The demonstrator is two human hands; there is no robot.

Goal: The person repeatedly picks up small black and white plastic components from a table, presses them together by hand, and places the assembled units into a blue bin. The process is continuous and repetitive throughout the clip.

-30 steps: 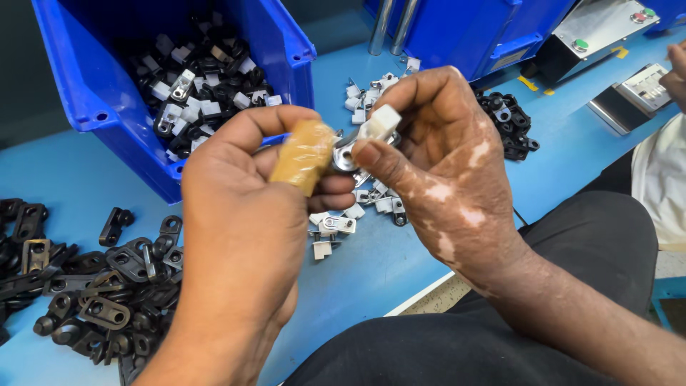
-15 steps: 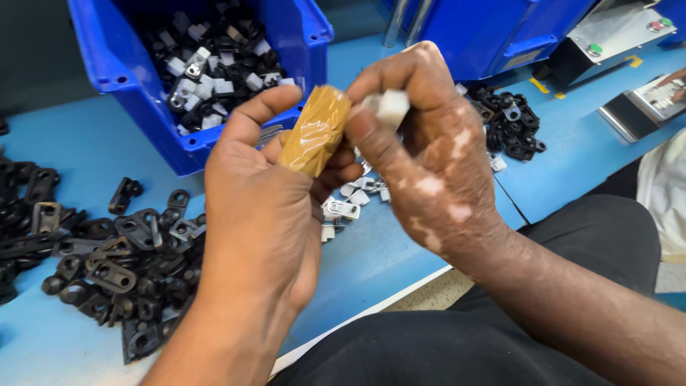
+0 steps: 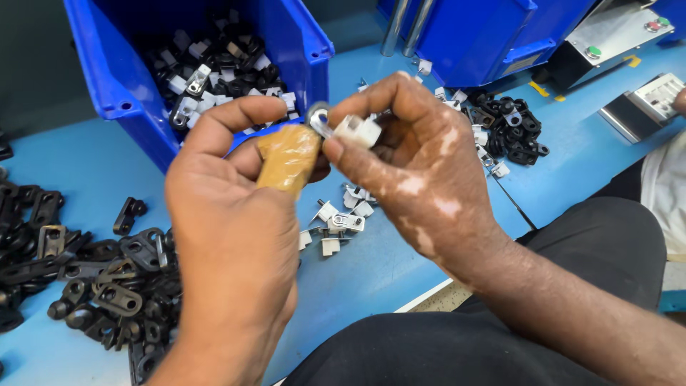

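Observation:
My left hand (image 3: 232, 214) is raised over the blue table, its thumb wrapped in tan tape (image 3: 288, 159) and pressed toward a small metal clip (image 3: 319, 119). My right hand (image 3: 414, 161) pinches that same small part, a silver metal clip with a white plastic piece (image 3: 359, 131), between thumb and fingers. Both hands meet at this part, just in front of the blue bin (image 3: 136, 93). Below them lie several loose white-and-metal clips (image 3: 339, 221) on the table.
The blue bin holds many black and white small parts. A heap of black metal brackets (image 3: 93, 271) lies at the left, another black pile (image 3: 514, 132) at the right. A blue machine base (image 3: 493, 36) and a grey control box (image 3: 647, 104) stand at the back right.
Both hands have risen and shifted slightly right toward the bin; the white-and-metal part now shows clearly between the right fingertips, next to the taped left thumb.

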